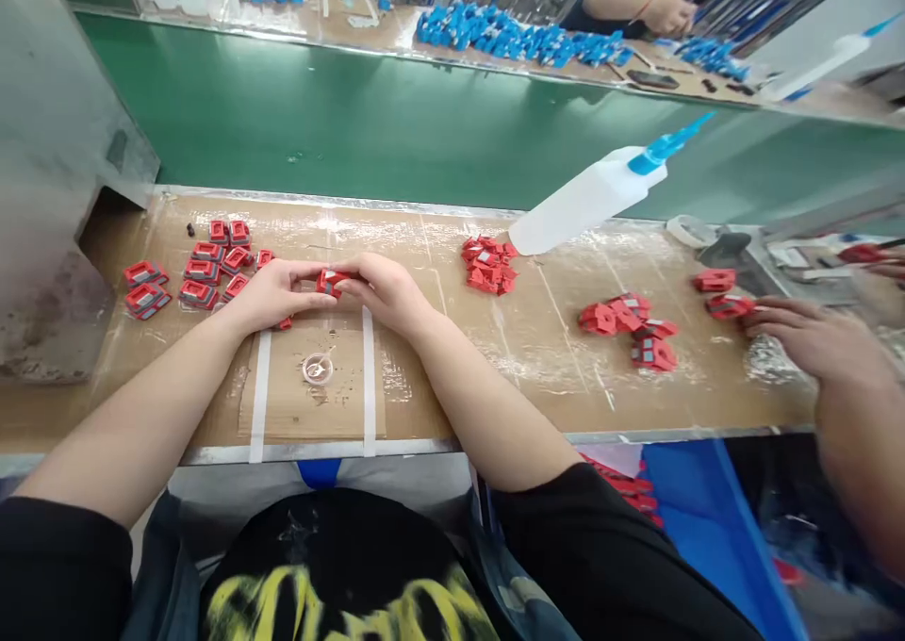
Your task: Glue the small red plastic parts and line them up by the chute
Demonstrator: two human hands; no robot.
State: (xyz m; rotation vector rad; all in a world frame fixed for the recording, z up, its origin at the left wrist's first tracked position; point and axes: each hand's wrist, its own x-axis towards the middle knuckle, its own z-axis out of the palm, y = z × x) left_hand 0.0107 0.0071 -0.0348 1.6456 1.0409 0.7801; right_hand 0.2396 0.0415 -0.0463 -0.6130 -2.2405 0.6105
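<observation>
My left hand (pixel 272 292) and my right hand (pixel 386 290) meet over the middle of the brown workbench (pixel 438 386). Both pinch one small red plastic part (pixel 331 281) between their fingertips, just above the bench. To the left of my left hand lies a group of several red parts (pixel 212 266) laid flat. A small clear dish (pixel 318 369) sits on a taped cardboard patch below my hands. Another heap of red parts (pixel 488 265) lies to the right of my right hand.
A white squeeze bottle with a blue nozzle (pixel 590 198) lies tilted at the bench's back edge. More red parts (pixel 633 328) lie farther right, near a co-worker's hand (pixel 813 339). A green conveyor belt (pixel 396 127) runs behind, with blue parts (pixel 516 38) beyond it.
</observation>
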